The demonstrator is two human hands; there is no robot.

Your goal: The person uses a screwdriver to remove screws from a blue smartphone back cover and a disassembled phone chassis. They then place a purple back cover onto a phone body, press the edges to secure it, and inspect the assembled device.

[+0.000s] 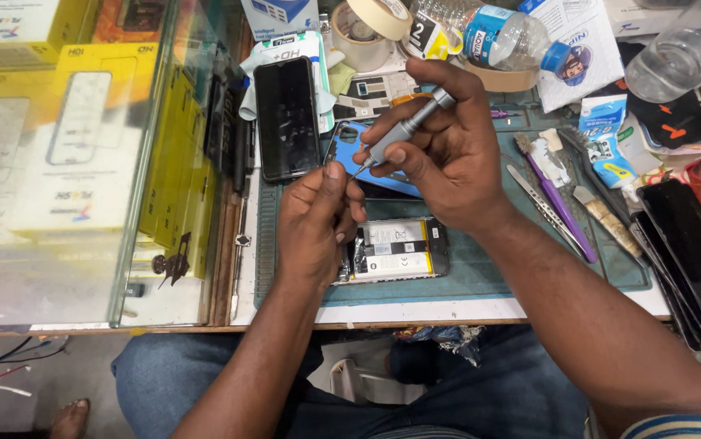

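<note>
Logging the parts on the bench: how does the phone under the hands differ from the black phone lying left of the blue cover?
The opened phone lies crosswise, back off, battery exposed, partly under the left hand. The black phone lies lengthwise, closed, dark screen up, untouched. Both lie flat on the bench. The right hand holds a grey screwdriver.

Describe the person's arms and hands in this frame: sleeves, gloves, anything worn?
Both hands are bare: no gloves, and no rings, watch or wristband show on the left hand or the right hand. Both forearms are uncovered down to the frame's lower edge. Only a sleeve edge, with blue and pale stripes, shows at the right upper arm. The person wears blue jeans.
</note>
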